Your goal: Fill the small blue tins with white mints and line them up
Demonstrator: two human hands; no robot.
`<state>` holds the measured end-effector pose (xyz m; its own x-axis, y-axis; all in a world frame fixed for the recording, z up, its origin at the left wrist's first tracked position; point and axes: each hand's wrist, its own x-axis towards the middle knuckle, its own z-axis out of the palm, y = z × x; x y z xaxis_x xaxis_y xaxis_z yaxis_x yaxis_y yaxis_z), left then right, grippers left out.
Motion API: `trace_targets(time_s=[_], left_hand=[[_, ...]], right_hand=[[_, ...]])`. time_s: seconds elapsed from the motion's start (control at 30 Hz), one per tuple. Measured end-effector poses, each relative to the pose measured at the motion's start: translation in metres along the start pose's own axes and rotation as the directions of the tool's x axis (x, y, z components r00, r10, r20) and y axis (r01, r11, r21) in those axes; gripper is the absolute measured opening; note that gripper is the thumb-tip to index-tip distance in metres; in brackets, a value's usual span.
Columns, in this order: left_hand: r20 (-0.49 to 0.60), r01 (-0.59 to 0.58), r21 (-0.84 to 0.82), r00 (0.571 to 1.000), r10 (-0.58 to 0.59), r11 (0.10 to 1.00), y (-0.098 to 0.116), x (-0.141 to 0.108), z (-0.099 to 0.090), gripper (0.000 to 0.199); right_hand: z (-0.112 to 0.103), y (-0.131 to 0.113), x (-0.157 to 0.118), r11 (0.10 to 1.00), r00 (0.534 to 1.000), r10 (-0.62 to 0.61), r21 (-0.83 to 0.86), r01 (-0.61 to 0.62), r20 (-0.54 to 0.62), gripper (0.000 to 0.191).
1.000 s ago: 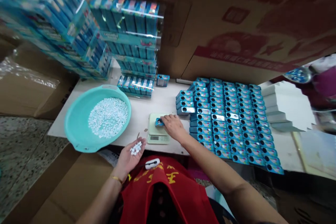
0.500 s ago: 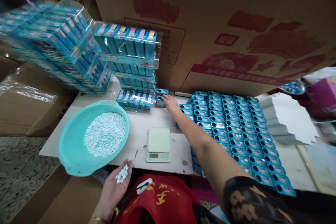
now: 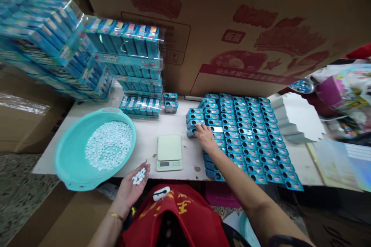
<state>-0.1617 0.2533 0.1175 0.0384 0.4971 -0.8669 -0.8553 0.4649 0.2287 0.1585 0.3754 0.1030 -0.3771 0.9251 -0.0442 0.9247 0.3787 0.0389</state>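
Note:
My left hand [image 3: 131, 187], palm up and cupped, carries a small heap of white candies [image 3: 139, 176] near the table's front edge. Just beyond it stands a turquoise basin [image 3: 69, 154] with many more of these candies. My right hand [image 3: 205, 136] has its fingers closed round a small blue box [image 3: 191, 132] at the front of the short left column of rows of such boxes [image 3: 249, 142]. Its fingers partly cover that box. Between my hands lies a pale green kitchen scale [image 3: 169, 148] with nothing on its plate.
Two blue boxes [image 3: 171, 107] stand apart beside clear-wrapped stacked display packs [image 3: 124, 61] at the back left. A large printed carton [image 3: 208, 15] walls off the back. Stacked white card [image 3: 301, 119] lies on the right. An open carton [image 3: 78, 216] sits below the front edge.
My right hand has moved from the two separate boxes at the back to the front of the short left column. The left hand still holds its candies. The view has shifted slightly.

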Motion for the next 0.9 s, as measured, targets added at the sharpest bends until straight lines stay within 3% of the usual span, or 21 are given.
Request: trace_targets(time_s=[0.1,0.23,0.33,0.43,0.53,0.63,0.77,0.9], left_hand=[[0.011,0.0,0.011,1.0,0.0,1.0,-0.003,-0.003,0.0,0.029],[0.033,0.005,0.004,0.999,-0.006,1.0,-0.008,-0.006,-0.003,0.025],[0.062,0.025,0.019,0.998,-0.026,1.0,-0.012,-0.009,-0.001,0.025],[0.095,0.062,0.047,0.993,-0.066,0.997,-0.018,-0.01,0.0,0.023],[0.117,0.112,0.04,0.986,-0.116,0.993,-0.024,-0.007,-0.003,0.019],[0.084,0.156,0.003,0.984,-0.155,0.988,-0.03,-0.007,-0.01,0.02],[0.026,0.183,0.008,0.983,-0.183,0.983,-0.036,-0.013,-0.022,0.021],[-0.045,0.164,0.008,0.986,-0.164,0.986,-0.041,-0.018,-0.029,0.02]], right_hand=[[-0.021,-0.034,-0.008,0.989,0.989,-0.143,0.04,0.144,-0.031,0.024],[-0.037,-0.086,-0.013,0.939,0.942,-0.334,0.1,0.329,0.038,0.021],[-0.038,-0.112,-0.013,0.925,0.93,-0.366,0.127,0.358,0.043,0.02],[-0.042,-0.134,-0.022,0.913,0.928,-0.371,0.171,0.371,-0.034,0.022],[-0.047,-0.162,-0.039,0.828,0.867,-0.494,0.266,0.493,-0.07,0.023],[-0.044,-0.189,-0.05,0.78,0.835,-0.549,0.337,0.527,-0.036,0.021],[-0.033,-0.204,-0.057,0.723,0.789,-0.614,0.399,0.564,-0.003,0.016],[-0.029,-0.207,-0.063,0.737,0.809,-0.588,0.416,0.533,0.006,0.017]])
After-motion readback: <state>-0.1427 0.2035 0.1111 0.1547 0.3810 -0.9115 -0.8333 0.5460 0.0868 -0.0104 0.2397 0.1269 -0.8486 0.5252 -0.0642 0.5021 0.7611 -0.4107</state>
